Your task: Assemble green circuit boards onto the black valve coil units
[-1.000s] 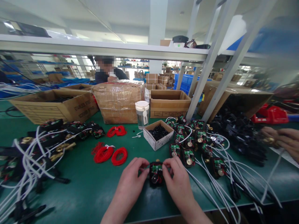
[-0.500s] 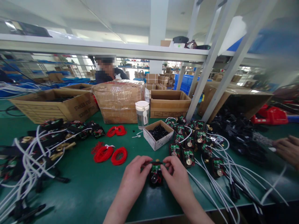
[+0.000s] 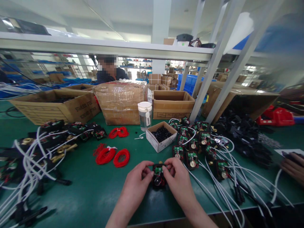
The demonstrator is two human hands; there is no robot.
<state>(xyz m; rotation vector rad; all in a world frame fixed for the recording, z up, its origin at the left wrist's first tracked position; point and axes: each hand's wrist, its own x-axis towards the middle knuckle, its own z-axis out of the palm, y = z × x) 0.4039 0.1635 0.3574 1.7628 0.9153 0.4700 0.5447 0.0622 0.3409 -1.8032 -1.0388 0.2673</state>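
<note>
A small black housing with a green circuit board (image 3: 158, 179), red wires and a round dark part lies between my two hands at the front of the green bench. My left hand (image 3: 139, 178) pinches its left edge between thumb and fingers. On the opposite side, the thumb and fingers of my right hand (image 3: 177, 178) are closed on its upper right edge. A brass piece pokes out at its top. Just right of my right hand are several similar circuit-board units (image 3: 192, 159) with white cables. Beyond my hands stands a small carton of black parts (image 3: 162, 133).
Red wire coils (image 3: 121, 157) lie left of centre. More cabled units (image 3: 47, 148) pile up at far left. A lidded cup (image 3: 145, 117) and cardboard boxes (image 3: 121, 104) line the back. A co-worker's hand (image 3: 294, 167) is at the right edge; another person sits beyond the boxes.
My hands stay on the unit, with only slight finger shifts. At right, the co-worker's hand has moved down and nearer the edge, now over a dark piece; a white sheet shows there.
</note>
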